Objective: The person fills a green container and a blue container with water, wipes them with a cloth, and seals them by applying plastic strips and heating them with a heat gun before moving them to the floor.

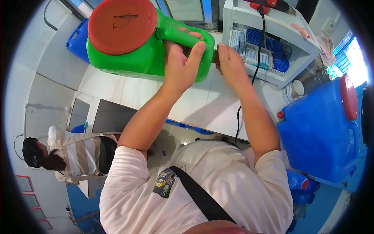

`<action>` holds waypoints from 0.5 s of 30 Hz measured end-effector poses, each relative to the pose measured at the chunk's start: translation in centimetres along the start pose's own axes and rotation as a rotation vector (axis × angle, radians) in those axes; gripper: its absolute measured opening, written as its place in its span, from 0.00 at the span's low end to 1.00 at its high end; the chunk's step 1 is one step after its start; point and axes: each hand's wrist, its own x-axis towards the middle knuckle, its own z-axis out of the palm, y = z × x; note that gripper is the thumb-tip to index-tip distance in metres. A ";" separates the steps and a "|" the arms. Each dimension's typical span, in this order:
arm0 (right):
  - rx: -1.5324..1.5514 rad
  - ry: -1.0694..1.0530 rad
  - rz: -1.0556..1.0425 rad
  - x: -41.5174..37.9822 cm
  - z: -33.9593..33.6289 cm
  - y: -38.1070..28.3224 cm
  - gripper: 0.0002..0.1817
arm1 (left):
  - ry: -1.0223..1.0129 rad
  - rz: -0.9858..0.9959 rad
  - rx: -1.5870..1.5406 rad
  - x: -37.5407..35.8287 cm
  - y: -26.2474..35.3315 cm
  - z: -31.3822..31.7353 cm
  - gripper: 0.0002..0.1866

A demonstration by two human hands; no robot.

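Observation:
A green plastic water jug (128,62) with a wide red lid (122,25) lies on its side over the white counter (187,105). My left hand (181,58) is wrapped around its moulded handle, thumb stretched along the grip. At the jug's right end, my right hand (230,62) is closed on a small reddish-brown spout cap (216,57), mostly covered by the fingers.
A large blue jug (315,128) stands at the right, another blue container (78,41) behind the green one. A white shelf unit (272,78) holds baskets, with a red power tool (269,4) on top. Its black cord (259,54) crosses the counter. Another person (78,154) is at left.

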 end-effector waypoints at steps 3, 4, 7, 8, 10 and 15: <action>-0.107 -0.043 -0.071 0.4 -2.4 -3.5 0.23 | 0.006 -0.103 -0.223 1.6 0.7 -0.6 0.12; -0.117 0.040 -0.279 0.5 -2.9 -4.2 0.26 | 0.084 -0.125 -0.376 2.6 1.1 -1.2 0.12; -0.136 0.079 -0.544 1.2 -3.7 -7.6 0.30 | 0.210 -0.259 -0.582 5.9 2.5 -4.3 0.15; -0.164 0.039 -0.593 1.2 -3.9 -8.5 0.32 | 0.249 -0.381 -0.650 6.8 2.6 -5.2 0.16; -0.120 -0.040 -0.492 0.9 -3.3 -8.9 0.36 | 0.382 -0.323 -0.621 8.2 1.5 -5.9 0.14; -0.267 -0.390 -0.031 0.9 0.2 -5.6 0.50 | 0.597 -0.196 -0.902 10.9 -3.0 -6.5 0.15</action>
